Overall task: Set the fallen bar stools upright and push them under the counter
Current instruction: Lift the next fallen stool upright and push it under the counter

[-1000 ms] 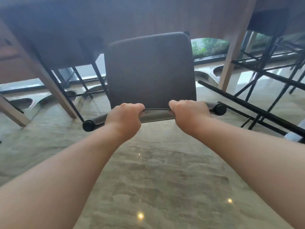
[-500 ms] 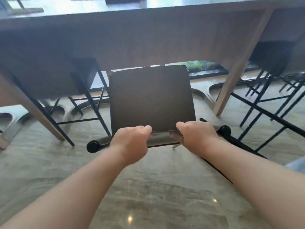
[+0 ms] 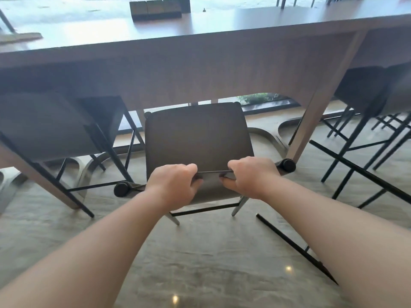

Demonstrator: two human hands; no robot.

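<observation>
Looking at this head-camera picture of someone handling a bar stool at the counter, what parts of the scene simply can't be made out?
- Head view: the stool front feet, hidden behind its own seat and the counter.
- Fingertips of the left hand and right hand, curled round the backrest.
- The dark box on the counter: cut by the top edge, blurred.
- The fallen stool leg: its stool lies behind the right arm.

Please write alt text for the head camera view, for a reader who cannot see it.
Both hands, left hand and right hand, grip the low backrest of an upright dark bar stool facing a wooden counter. Other stools stand tucked under the counter on both sides, and a black stool leg lies on the marble floor at right.
</observation>
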